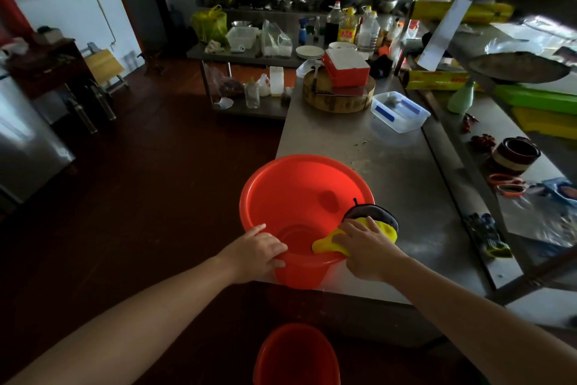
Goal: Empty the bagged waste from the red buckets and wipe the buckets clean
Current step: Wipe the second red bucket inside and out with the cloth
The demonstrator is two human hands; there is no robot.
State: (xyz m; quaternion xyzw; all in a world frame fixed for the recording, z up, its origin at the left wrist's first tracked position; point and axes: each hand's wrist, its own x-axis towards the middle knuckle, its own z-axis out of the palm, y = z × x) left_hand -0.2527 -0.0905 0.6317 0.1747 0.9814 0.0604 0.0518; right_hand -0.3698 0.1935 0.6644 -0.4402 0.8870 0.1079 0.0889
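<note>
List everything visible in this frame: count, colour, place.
red plastic bucket: one, red, on the steel table's near corner
second red bucket: one, red, below, at the frame's bottom edge
yellow cloth with dark backing: one, on the first bucket's right rim
stainless steel table: one, grey, right of centre
round wooden chopping block: one, brown, table's far end
red-and-white box: one, on the block
clear plastic container: one, blue tape, beside the block
white plates: a stack, white, farther table
bottles: several, mixed colours, farther table
left hand: grips the bucket's near rim
right hand: presses the cloth
</note>
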